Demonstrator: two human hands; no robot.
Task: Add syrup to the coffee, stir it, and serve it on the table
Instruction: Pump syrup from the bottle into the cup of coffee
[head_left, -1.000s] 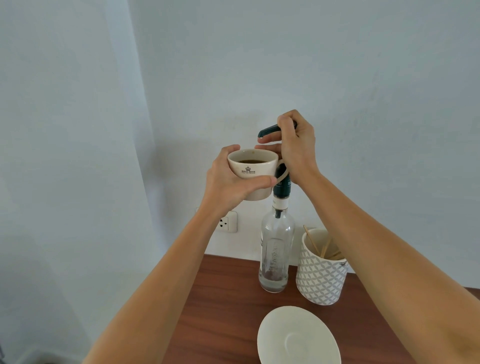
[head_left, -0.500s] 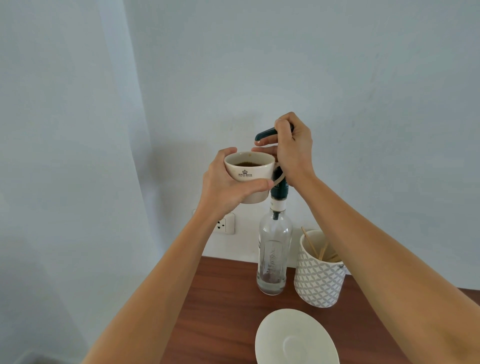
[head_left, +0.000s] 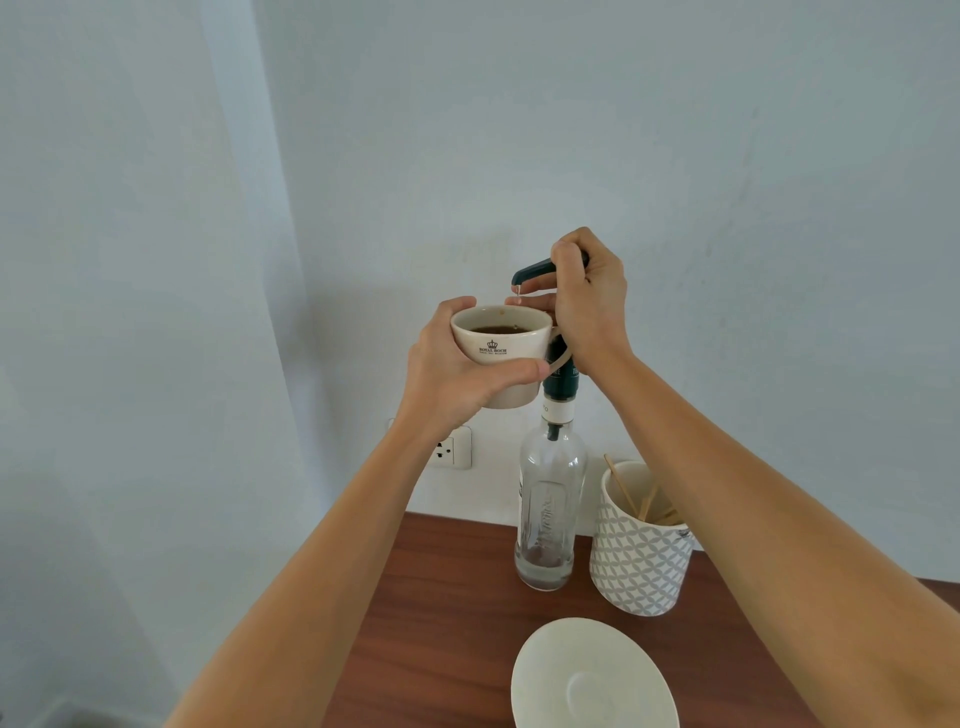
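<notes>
The right hand (head_left: 589, 301) is gripping the pump head (head_left: 532, 270), its spout dripping directly above the cup (head_left: 501, 353) the left hand (head_left: 457, 374) is clasping beneath, above the bench (head_left: 441, 597).

Cup print: a small dark crown over the words "ROYAL BOCH" on the side of the cream cup (head_left: 501, 353), with a finer line of print under it too small to read.
Pump collar: pale letters on the dark green collar (head_left: 563, 382) just right of the cup, mostly hidden, not readable.
Bottle relief: raised vertical lettering on the clear glass bottle (head_left: 548, 514) below the cup, not legible.
</notes>
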